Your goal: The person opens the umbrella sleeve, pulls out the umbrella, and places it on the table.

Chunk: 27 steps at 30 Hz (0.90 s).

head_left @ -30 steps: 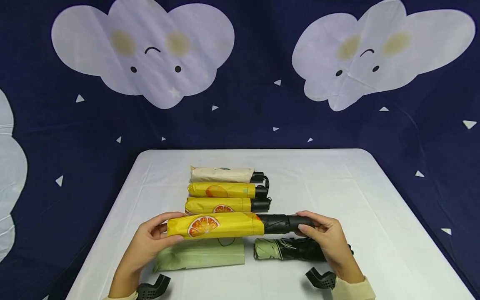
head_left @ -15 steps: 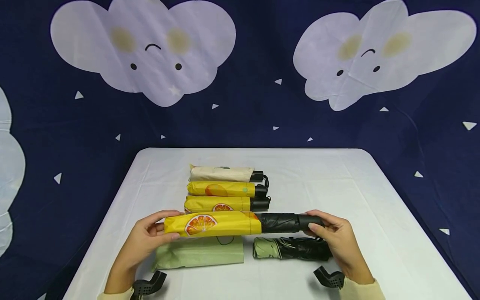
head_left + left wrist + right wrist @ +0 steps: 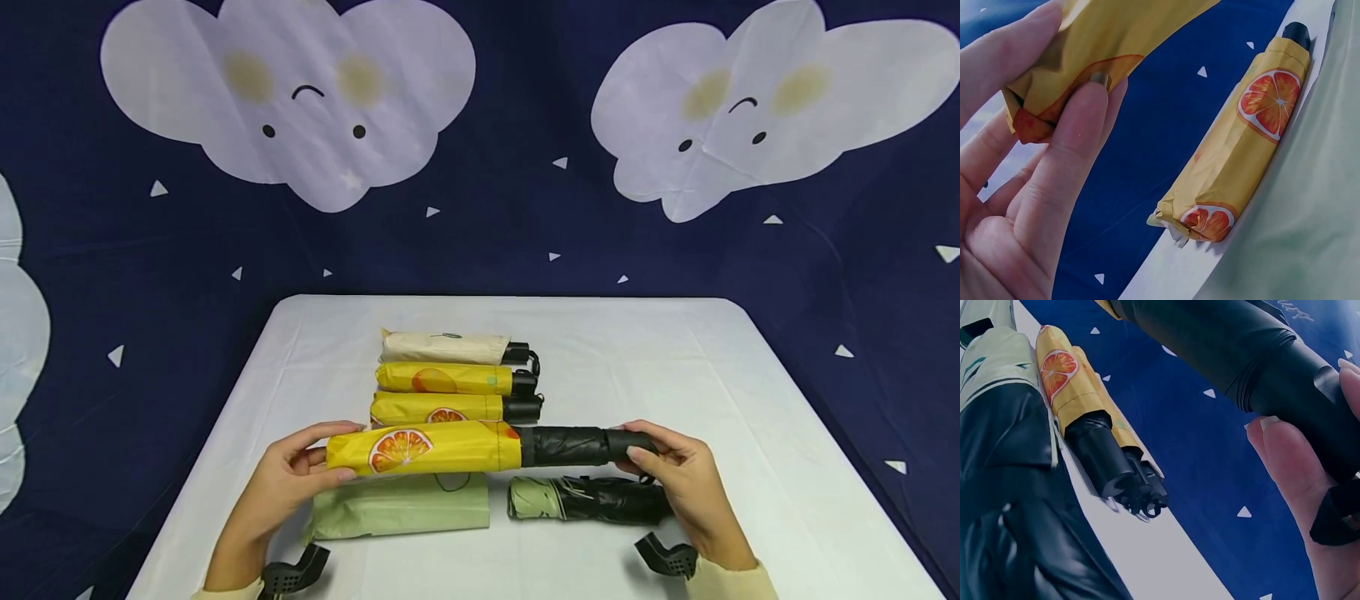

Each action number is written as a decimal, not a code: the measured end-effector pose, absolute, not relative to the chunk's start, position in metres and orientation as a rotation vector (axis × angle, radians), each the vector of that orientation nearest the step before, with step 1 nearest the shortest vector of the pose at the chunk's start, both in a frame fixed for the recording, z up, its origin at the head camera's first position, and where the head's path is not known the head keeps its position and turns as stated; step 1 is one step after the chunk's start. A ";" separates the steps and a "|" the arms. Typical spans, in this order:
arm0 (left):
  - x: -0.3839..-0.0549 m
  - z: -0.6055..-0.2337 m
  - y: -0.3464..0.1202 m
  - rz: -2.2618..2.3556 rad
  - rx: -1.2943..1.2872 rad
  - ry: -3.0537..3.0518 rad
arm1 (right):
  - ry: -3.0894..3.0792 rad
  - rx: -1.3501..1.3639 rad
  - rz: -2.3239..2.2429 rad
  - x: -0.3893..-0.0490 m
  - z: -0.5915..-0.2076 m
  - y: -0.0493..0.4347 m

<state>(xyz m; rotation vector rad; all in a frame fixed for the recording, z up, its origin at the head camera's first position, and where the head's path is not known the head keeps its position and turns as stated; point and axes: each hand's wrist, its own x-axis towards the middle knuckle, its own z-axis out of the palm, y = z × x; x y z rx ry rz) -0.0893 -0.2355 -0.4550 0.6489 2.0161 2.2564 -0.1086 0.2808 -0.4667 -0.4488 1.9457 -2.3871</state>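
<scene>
Above the table, a folded black umbrella [image 3: 566,447] lies level, partly inside a yellow sleeve [image 3: 472,448] with an orange-slice print. My left hand [image 3: 296,467] pinches the sleeve's left end between thumb and fingers; in the left wrist view the thumb presses on the crumpled yellow cloth [image 3: 1110,37]. With my right hand [image 3: 686,471] I grip the black handle [image 3: 1304,387] at the other end. Beneath lie a flat light green sleeve [image 3: 405,508] at left and a folded green-and-black umbrella [image 3: 600,500] at right, its right end partly hidden by my hand.
Behind these, three sleeved umbrellas lie in a row: a cream one [image 3: 442,348] farthest, then a yellow one [image 3: 472,381], then another yellow one [image 3: 405,408] nearest. All their black handles point right. A white cloth covers the table [image 3: 637,367], with a dark blue backdrop [image 3: 517,192] beyond.
My right hand has moved right with the handle, and more of the black umbrella shows outside the yellow sleeve. My left hand has shifted slightly left with the sleeve.
</scene>
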 end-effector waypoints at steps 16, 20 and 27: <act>-0.082 -0.459 -0.259 2.194 0.597 2.099 | 1.999 -0.385 -2.424 -0.100 -0.472 0.314; -0.082 -0.463 -0.263 2.201 0.567 2.110 | 2.000 -0.366 -2.432 -0.099 -0.476 0.323; -0.080 -0.476 -0.278 2.209 0.506 2.122 | 2.020 -0.373 -2.450 -0.098 -0.481 0.344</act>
